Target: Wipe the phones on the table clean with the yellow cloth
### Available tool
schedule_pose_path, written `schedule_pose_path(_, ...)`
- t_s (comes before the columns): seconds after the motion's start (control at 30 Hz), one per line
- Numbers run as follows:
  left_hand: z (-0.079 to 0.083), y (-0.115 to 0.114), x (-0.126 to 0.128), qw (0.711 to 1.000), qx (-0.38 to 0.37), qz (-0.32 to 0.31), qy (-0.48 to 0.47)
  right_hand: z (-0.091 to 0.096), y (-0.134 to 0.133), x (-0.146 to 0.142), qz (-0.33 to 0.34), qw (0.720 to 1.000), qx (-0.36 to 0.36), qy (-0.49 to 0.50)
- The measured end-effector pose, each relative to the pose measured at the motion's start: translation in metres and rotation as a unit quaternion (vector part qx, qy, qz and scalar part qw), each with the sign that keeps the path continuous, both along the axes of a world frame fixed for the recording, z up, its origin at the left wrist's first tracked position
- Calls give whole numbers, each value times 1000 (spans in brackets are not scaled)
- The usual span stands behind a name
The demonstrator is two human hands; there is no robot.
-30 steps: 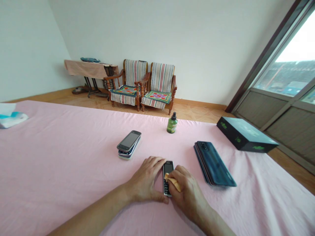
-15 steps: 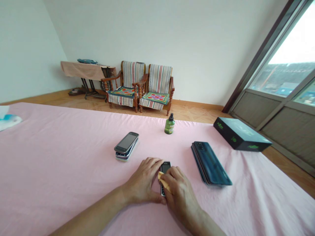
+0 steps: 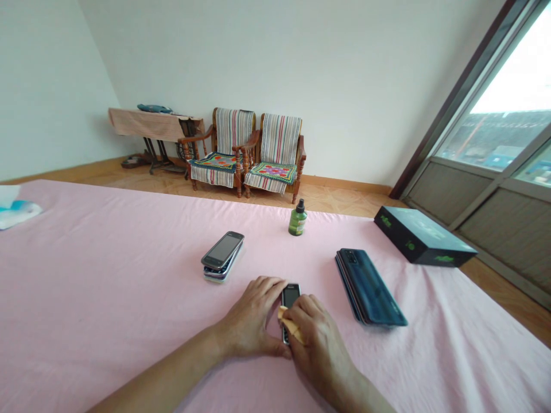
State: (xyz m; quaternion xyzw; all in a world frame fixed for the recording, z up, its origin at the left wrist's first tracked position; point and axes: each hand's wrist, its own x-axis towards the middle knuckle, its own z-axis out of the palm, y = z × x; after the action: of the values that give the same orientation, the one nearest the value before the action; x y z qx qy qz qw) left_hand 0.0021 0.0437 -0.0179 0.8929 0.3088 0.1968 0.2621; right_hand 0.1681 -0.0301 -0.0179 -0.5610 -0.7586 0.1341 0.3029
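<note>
A small black keypad phone point(image 3: 290, 296) lies on the pink cloth point(image 3: 107, 287) in front of me. My left hand point(image 3: 253, 315) lies against its left edge, fingers curled round it and thumb at its near end. My right hand point(image 3: 316, 338) pinches a small yellow cloth point(image 3: 289, 326) and presses it on the phone's keypad. Most of the lower phone is hidden under my fingers.
A stack of small phones point(image 3: 221, 255) lies to the left, a stack of large dark blue phones point(image 3: 370, 287) to the right. A green spray bottle point(image 3: 297, 218) stands behind. A black box point(image 3: 424, 236) sits at the right edge, a tissue pack point(image 3: 15, 207) far left.
My right hand with the yellow cloth has slid a little over the phone towards its screen. The left hand stays on the phone's edge. The view shifted slightly.
</note>
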Motion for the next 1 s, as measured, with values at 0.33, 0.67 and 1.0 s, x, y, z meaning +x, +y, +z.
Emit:
schedule_pose_path(0.33, 0, -1, -2, 1000, 14, -11, -3, 12, -6, 14, 13, 998, 37, 40)
schedule_pose_path(0.67, -3, 2, -5, 1000, -1, -12, 27, 10, -5, 107, -388, 897, 92, -192)
schedule_pose_path(1.0, -5, 3, -5, 999, 6, -12, 29, 6, -4, 100, -439, 870, -40, -220)
